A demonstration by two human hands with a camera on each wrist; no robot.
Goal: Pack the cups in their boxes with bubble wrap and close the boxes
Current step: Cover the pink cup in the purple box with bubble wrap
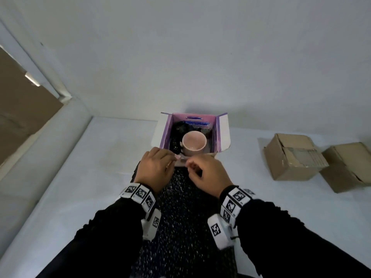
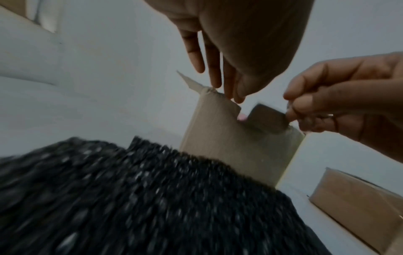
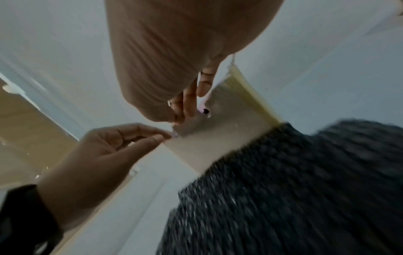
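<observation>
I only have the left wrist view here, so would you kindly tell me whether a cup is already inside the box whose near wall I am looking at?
Observer: Yes, the head view shows a pink cup standing upright in the open purple box.
Operator: Thank you; is there any bubble wrap in there with it?
Observer: Dark bubble wrap sits inside beside the cup, on its left.
Operator: And what are the two hands doing?
Observer: The left hand and right hand both pinch the near flap at the box's front edge.
Operator: How many other boxes are out?
Observer: Two brown cardboard boxes sit to the right.
</observation>
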